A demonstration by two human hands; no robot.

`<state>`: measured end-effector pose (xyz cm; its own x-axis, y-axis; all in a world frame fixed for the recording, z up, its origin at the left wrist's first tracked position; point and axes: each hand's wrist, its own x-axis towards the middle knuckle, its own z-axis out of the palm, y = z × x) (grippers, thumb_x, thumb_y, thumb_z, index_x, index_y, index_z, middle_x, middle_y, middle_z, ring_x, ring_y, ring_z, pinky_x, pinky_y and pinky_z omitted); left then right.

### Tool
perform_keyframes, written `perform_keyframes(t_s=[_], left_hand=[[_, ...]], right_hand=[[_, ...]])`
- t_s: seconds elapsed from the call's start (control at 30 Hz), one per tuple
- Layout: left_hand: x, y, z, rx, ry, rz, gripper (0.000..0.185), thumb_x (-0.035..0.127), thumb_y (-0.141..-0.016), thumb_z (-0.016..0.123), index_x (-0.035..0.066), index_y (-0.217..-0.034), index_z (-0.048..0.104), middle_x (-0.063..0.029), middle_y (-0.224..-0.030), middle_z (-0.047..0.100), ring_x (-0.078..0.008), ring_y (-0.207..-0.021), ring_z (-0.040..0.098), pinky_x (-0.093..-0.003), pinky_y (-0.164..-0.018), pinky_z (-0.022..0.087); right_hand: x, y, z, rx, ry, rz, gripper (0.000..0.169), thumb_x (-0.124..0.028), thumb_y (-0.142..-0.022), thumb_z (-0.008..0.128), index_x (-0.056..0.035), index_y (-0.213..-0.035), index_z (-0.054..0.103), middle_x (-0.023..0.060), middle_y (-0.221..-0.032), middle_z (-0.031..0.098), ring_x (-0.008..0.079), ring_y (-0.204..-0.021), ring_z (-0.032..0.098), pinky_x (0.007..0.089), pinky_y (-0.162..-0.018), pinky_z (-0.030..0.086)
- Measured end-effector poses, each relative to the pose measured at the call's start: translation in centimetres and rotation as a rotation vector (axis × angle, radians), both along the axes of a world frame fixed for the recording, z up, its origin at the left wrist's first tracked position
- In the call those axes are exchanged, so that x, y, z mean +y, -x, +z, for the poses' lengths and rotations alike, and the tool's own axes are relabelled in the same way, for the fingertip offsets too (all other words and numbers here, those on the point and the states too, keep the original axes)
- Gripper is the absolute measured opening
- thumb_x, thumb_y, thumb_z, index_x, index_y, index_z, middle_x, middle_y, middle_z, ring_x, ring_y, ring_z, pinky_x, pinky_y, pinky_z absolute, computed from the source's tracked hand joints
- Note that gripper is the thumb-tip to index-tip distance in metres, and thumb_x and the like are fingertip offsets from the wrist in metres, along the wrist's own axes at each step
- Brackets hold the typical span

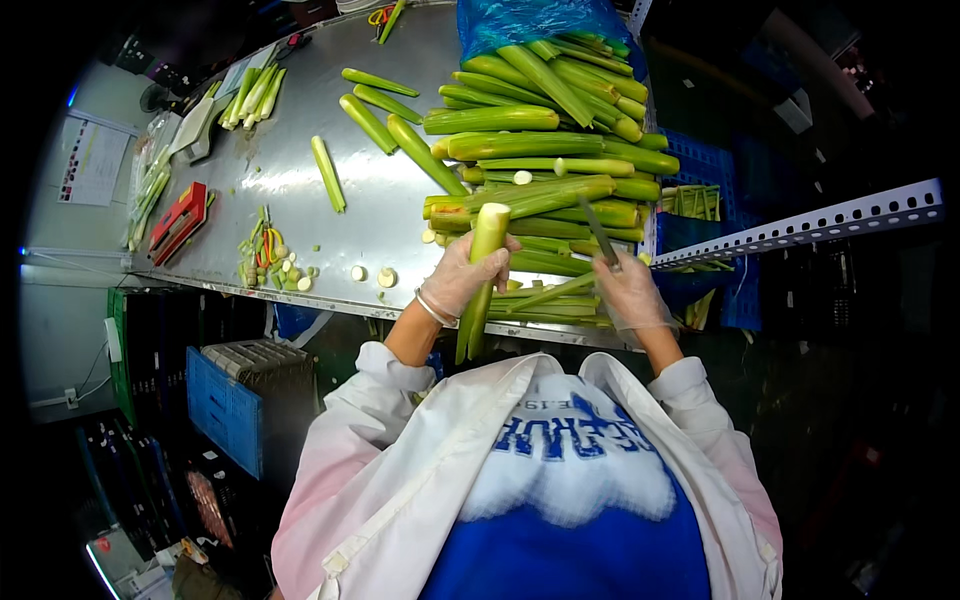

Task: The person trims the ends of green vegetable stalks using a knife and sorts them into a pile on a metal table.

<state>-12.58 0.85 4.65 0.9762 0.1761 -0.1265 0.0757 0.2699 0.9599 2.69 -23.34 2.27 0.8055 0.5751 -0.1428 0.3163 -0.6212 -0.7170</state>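
Both hands wear transparent plastic gloves. My left hand [463, 276] grips a thick green vegetable stalk [482, 259] near its pale cut end, which points away from me; the leafy end hangs over the table's front edge. A knife [598, 229] is in my right hand [628, 292], its narrow blade pointing away and slightly left, apart from the held stalk. Just beyond my hands lies a large pile of similar stalks [517, 144], mostly lying crosswise. Thin green trimmings [551, 307] lie between my hands along the near edge. Round white cut ends [386, 277] sit left of my left hand.
On the steel table [300, 199] are loose stalks [328, 174], scissors [268, 247] among scraps, a red box [178, 223] and a stalk bundle [255, 96]. A blue plastic bag [544, 26] covers the pile's far end. A perforated metal bar [799, 223] juts out at right, near blue crates [739, 277].
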Motion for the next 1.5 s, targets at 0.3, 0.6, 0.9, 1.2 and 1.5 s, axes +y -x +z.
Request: perform_keyframes(t_s=[0.3,0.6,0.9,1.2,1.5], left_hand=[[-2.7,-0.5,-0.9,0.048,-0.244,-0.038,0.048,0.03,-0.092,0.07,0.002,-0.123,0.046,-0.0047,-0.1,0.054,-0.0117,-0.087,0.05,-0.0276,-0.077,0.046],[-2.5,1.3,-1.1,0.103,-0.417,0.012,0.042,0.029,-0.093,0.068,0.004,-0.115,0.044,-0.0075,-0.094,0.053,-0.0153,-0.083,0.051,-0.031,-0.075,0.046],[-2.9,1.3,-1.3,0.094,-0.319,0.051,0.036,0.023,-0.091,0.071,0.003,-0.112,0.05,-0.0052,-0.09,0.056,-0.0125,-0.077,0.052,-0.0294,-0.07,0.048],[-2.1,0.9,-2.0,0.113,-0.181,0.066,0.033,0.023,-0.091,0.07,0.0,-0.114,0.064,-0.0026,-0.094,0.065,-0.0099,-0.083,0.057,-0.0263,-0.077,0.048],[0.1,0.5,-3.5,0.253,0.04,-0.016,0.032,0.033,-0.1,0.058,0.007,-0.118,0.061,0.0024,-0.097,0.063,-0.0058,-0.083,0.057,-0.0222,-0.072,0.048]], right_hand=[[7.4,2.2,6.6,0.554,-0.538,0.151,0.028,-0.011,-0.088,0.071,-0.0025,-0.113,0.066,0.0011,-0.093,0.065,0.0073,-0.077,0.056,0.0249,-0.069,0.049],[7.2,2.9,6.5,0.57,-0.435,0.209,0.03,-0.008,-0.091,0.066,-0.0035,-0.12,0.065,0.0016,-0.099,0.067,0.007,-0.082,0.059,0.0219,-0.073,0.049],[7.5,3.2,4.7,0.429,-0.536,0.267,0.032,0.0,-0.087,0.063,-0.0028,-0.119,0.064,0.0013,-0.099,0.064,0.0074,-0.083,0.057,0.0227,-0.073,0.048],[7.7,4.0,3.7,0.514,-0.535,-0.036,0.025,-0.008,-0.083,0.064,-0.0036,-0.108,0.065,0.0024,-0.089,0.065,0.0108,-0.076,0.059,0.0273,-0.071,0.05],[8.1,4.4,3.9,0.686,-0.411,-0.181,0.025,-0.011,-0.087,0.061,-0.0081,-0.111,0.065,0.0016,-0.079,0.062,0.0097,-0.062,0.055,0.026,-0.057,0.047]])
